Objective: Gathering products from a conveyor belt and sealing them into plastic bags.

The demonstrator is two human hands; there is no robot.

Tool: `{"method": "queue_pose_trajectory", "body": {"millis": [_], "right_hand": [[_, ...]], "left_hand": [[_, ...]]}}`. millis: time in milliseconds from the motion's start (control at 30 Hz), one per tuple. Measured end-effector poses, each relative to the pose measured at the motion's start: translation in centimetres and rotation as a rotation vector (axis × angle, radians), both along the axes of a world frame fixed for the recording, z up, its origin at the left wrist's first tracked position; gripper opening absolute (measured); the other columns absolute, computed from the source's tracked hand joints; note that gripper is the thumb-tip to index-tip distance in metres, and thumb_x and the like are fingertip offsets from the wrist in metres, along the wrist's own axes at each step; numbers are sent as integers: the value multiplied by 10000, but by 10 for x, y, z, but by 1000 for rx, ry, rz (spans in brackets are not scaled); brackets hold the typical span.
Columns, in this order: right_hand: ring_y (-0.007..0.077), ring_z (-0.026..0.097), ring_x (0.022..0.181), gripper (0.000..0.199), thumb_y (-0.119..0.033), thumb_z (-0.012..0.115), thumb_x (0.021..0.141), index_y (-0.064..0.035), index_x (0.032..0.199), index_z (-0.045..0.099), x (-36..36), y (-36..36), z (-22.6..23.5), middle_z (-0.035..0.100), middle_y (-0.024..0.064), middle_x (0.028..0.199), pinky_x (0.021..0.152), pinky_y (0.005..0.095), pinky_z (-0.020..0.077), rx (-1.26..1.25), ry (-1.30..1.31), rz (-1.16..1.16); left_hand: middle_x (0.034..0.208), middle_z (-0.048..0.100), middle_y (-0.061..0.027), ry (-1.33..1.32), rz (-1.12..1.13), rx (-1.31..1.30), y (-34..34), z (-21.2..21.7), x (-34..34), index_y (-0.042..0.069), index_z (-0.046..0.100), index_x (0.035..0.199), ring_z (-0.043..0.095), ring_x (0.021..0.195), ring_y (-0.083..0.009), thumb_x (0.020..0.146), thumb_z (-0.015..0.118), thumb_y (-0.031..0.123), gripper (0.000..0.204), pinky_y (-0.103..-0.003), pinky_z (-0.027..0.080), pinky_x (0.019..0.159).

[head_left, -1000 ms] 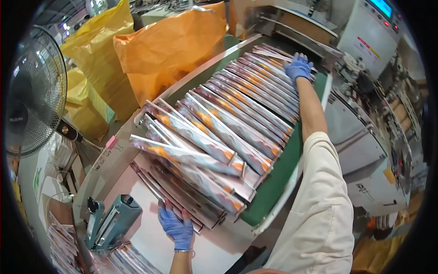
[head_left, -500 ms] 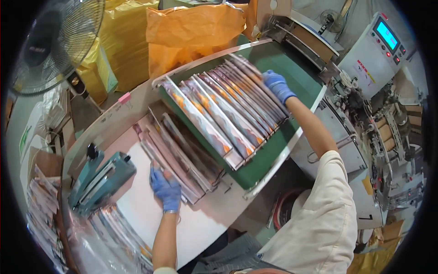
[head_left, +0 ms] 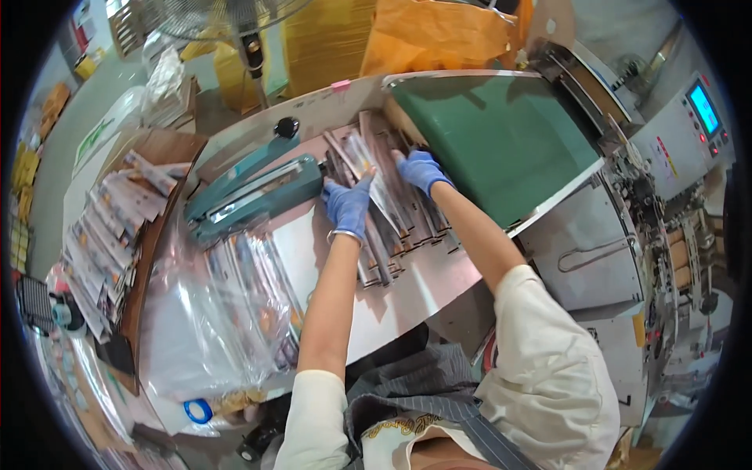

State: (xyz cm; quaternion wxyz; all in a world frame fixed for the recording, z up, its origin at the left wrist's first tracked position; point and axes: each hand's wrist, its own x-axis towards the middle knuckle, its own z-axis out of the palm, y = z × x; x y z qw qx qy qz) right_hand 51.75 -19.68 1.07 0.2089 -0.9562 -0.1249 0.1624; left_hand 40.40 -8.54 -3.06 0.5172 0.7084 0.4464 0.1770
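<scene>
Both my hands wear blue gloves. My left hand (head_left: 347,205) presses on the left side of a row of long narrow printed packets (head_left: 392,211) lying on a white table (head_left: 407,290). My right hand (head_left: 421,170) holds the right side of the same row, next to the edge of a green conveyor belt (head_left: 501,141). The belt surface is bare. The packets stand on edge, bunched between my two hands.
A teal heat sealer (head_left: 254,192) lies left of the packets. A clear plastic bag with packets (head_left: 227,305) sits at the near left. More packets fill a brown box (head_left: 117,227). Orange bags (head_left: 439,35), a fan (head_left: 235,16) and a control panel (head_left: 701,117) lie behind.
The packets that were spread along the green belt are now gathered off it onto the table. My right hand came back from the far belt end to the bunch; my view swung left.
</scene>
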Motion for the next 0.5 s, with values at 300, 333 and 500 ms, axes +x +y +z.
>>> {"method": "queue_pose_trajectory", "body": {"millis": [300,333,500], "right_hand": [[111,536,869,419,-386,504,883,-16,1054,601,-130,-31,-65,615,46,933,820,271,424,958,658,199],[114,539,892,329,-319,501,897,-26,949,641,-169,-59,-58,622,43,917,841,262,415,975,799,150],[186,482,1097,693,-281,681,749,-15,1304,361,-315,-164,-48,500,87,1198,957,309,365,976,1051,-37]], "left_hand": [[1008,599,-113,-564,-246,-698,-19,-34,-100,-16,503,1131,594,872,-197,566,840,235,704,-293,498,754],[952,621,-85,-454,-250,-664,-36,-45,-146,-2,559,1063,605,822,-186,563,841,235,621,-290,508,726],[1150,533,-65,-601,-225,-834,-135,-29,-326,44,381,1271,520,1040,-164,657,765,172,735,-296,426,893]]}}
